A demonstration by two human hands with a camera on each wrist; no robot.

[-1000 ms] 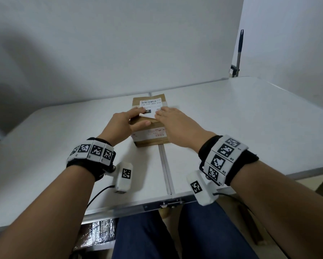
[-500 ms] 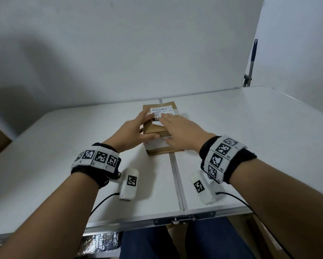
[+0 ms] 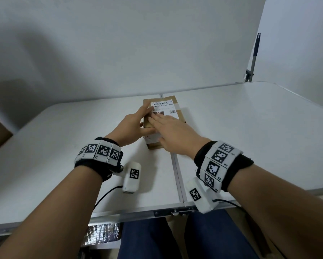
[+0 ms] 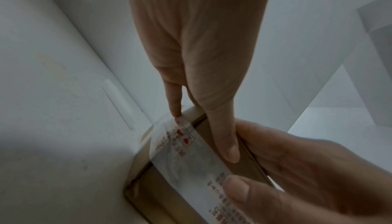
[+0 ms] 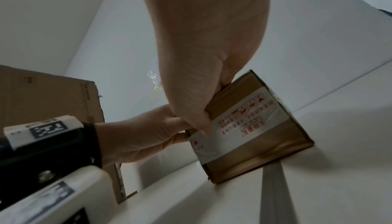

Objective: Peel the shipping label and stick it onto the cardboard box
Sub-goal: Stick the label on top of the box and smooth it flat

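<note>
A small brown cardboard box (image 3: 154,145) stands at the middle of the white table (image 3: 250,137), with the white shipping label (image 3: 163,108) lying on its top. My left hand (image 3: 138,120) is at the box's left near corner: straight fingers rest by the label's left edge and the thumb (image 4: 224,143) lies against the near face. My right hand (image 3: 162,128) lies flat over the top, its fingers pressing the label's near left part. Its thumb (image 5: 201,122) touches the white tape with red print (image 5: 244,122) on the near face. That hand hides the label's near edge.
A big cardboard carton (image 5: 48,96) stands beside the table on the left. A metal seam (image 3: 175,171) runs down the tabletop toward me under the box. A pole with a clamp (image 3: 253,58) rises at the back right corner, and a white wall stands close behind.
My right fingers have slid over the label from its near edge to its near left part. The left hand stays at the box's left side. The box has kept its place.
</note>
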